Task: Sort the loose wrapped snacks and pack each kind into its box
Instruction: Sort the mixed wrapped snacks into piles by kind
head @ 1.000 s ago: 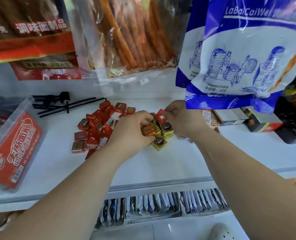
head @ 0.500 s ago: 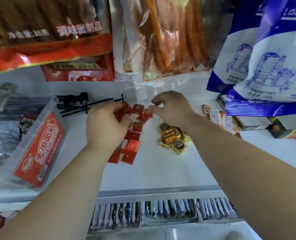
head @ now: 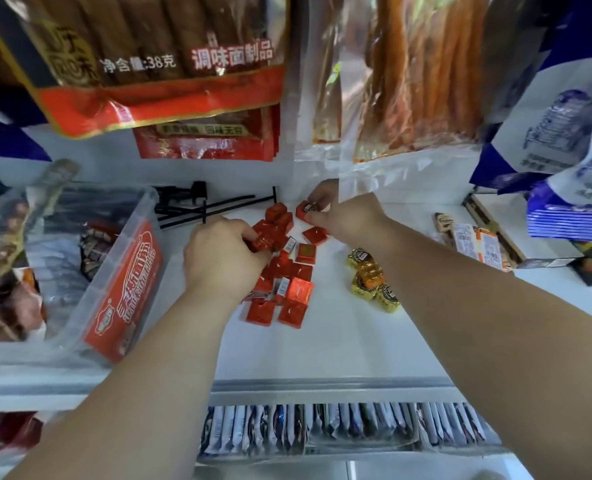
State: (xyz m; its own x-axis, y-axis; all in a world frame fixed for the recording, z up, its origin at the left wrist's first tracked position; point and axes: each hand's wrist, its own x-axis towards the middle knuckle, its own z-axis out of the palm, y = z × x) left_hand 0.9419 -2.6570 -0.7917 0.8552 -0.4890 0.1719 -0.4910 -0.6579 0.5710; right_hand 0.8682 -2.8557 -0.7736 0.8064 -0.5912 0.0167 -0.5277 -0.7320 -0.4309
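Shifted both hands off the gold pieces and onto the red heap within the last second, with the view swung slightly leftward as well. At the left end of the white shelf (head: 322,348): a clear plastic bin with a red printed label (head: 80,282), dark wrapped packets inside, kinds too blurred to tell. Just right of it and further back: black wire display hooks (head: 204,209), lying flat. Next, the left hand (head: 222,261), fingers curled and clenched round a few red foil-wrapped square snacks (head: 301,271) at the heap's left edge, the count hidden under the knuckles. All other red squares loose on the shelf, touching or overlapping. At the heap's far end, the right hand (head: 348,213), thumb and fingertips pinching one red square with a dark round sticker (head: 306,208); lifted or only held against the shelf, cannot tell. Right of the heap and apart from it, beside the right forearm: a small cluster of gold foil-wrapped snacks (head: 369,275), already parted by kind. Further right: open cardboard boxes (head: 495,232) with white and orange packets inside. Likely step in hand: gathering the reds into handfuls before boxing. Deciding relation: heap between the two hands, long axis front to back, left hand nearer the bulk, right hand nearer the back strays. No box plainly meant for the reds; clear bin nearest, on the left-hand side, cardboard boxes well off to the right past the gold cluster. Risk: dragging the right forearm through the gold pieces and mixing the kinds again.
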